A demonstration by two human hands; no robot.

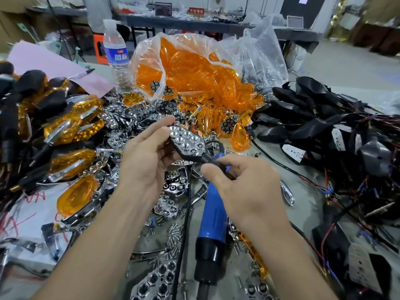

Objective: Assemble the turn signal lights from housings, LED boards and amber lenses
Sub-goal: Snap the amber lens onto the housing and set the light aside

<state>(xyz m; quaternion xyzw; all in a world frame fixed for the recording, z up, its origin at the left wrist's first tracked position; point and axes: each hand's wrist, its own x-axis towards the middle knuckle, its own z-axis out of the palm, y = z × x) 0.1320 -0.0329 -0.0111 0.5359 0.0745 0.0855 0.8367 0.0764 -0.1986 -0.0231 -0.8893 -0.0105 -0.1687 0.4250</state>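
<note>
My left hand grips a black turn signal housing whose chrome reflector, with several round cups, faces up. My right hand pinches the housing's black stem at its lower right end. No amber lens is on this housing. Loose amber lenses fill a clear plastic bag behind my hands, and more lie spilled in front of the bag. Black housings with wires are heaped at the right. Finished lights with amber lenses pile up at the left. Chrome reflectors are scattered in the middle.
A blue electric screwdriver lies under my right hand, its cord running toward me. Small screws litter the table near it. A water bottle stands behind the parts beside a pink sheet. Another worktable is far back.
</note>
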